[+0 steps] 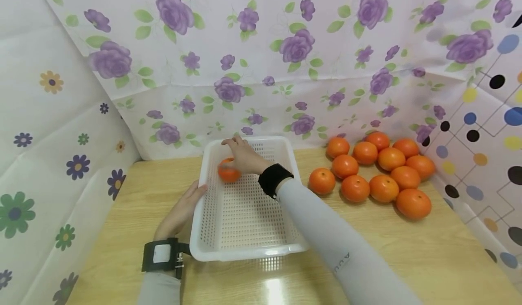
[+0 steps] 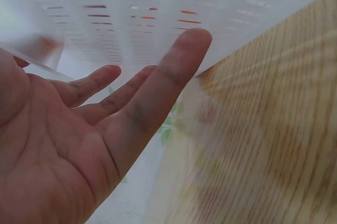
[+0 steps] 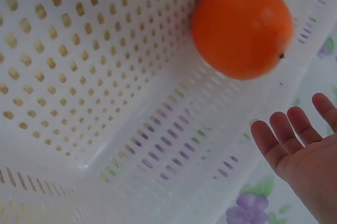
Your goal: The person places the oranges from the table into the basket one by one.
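A white perforated basket [image 1: 244, 246] stands on the wooden table. One orange [image 1: 227, 171] lies in its far left corner; the right wrist view shows this orange [image 3: 241, 26] free against the basket wall [image 3: 158, 145]. My right hand [image 1: 243, 154] hovers just above it with straight fingers [image 3: 287, 132] and holds nothing. My left hand [image 1: 182, 210] rests flat against the basket's left outer wall [image 2: 158, 8], its fingers [image 2: 174, 71] straight.
Several more oranges [image 1: 373, 173] lie in a cluster on the table [image 1: 408, 250] to the right of the basket. Flowered cloth walls [image 1: 261, 60] close in the back and left side, a dotted cloth [image 1: 481, 128] the right.
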Action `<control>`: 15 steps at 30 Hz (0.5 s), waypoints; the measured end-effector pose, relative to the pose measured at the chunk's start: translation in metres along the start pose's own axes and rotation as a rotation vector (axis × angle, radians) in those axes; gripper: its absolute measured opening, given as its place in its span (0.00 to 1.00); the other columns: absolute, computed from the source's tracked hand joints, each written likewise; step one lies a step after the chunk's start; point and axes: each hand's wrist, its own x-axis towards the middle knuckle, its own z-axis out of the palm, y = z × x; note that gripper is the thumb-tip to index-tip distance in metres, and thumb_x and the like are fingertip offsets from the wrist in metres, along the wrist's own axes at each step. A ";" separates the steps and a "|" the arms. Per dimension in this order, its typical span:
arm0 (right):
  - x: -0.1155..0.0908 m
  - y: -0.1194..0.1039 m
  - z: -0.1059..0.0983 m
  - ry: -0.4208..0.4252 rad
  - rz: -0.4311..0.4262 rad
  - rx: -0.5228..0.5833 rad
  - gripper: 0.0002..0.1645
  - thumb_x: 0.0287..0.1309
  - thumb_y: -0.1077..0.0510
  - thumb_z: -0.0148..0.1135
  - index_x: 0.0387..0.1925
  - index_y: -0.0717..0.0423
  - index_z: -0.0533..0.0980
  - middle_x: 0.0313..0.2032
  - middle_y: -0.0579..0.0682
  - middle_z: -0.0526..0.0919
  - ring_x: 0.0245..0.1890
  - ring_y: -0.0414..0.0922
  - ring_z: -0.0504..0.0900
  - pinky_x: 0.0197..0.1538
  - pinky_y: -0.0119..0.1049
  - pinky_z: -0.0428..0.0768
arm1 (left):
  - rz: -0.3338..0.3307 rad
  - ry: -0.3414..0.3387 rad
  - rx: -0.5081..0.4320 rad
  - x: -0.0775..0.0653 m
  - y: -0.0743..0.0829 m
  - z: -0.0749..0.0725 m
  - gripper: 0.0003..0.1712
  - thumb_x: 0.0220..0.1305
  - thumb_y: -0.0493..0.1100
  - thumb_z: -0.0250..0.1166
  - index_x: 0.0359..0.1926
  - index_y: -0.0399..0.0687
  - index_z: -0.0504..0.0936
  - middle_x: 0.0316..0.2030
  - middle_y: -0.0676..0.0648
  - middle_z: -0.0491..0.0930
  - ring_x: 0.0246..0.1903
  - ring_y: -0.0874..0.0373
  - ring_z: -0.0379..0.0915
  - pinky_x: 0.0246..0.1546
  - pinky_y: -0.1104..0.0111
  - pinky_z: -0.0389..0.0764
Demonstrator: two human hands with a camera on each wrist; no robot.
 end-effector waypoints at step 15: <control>-0.038 0.012 -0.076 0.116 -0.067 0.292 0.43 0.73 0.41 0.63 0.78 0.51 0.59 0.73 0.60 0.59 0.72 0.57 0.62 0.71 0.56 0.69 | -0.033 0.012 -0.006 -0.001 0.000 0.001 0.41 0.82 0.66 0.40 0.84 0.55 0.43 0.72 0.31 0.64 0.67 0.33 0.69 0.65 0.40 0.73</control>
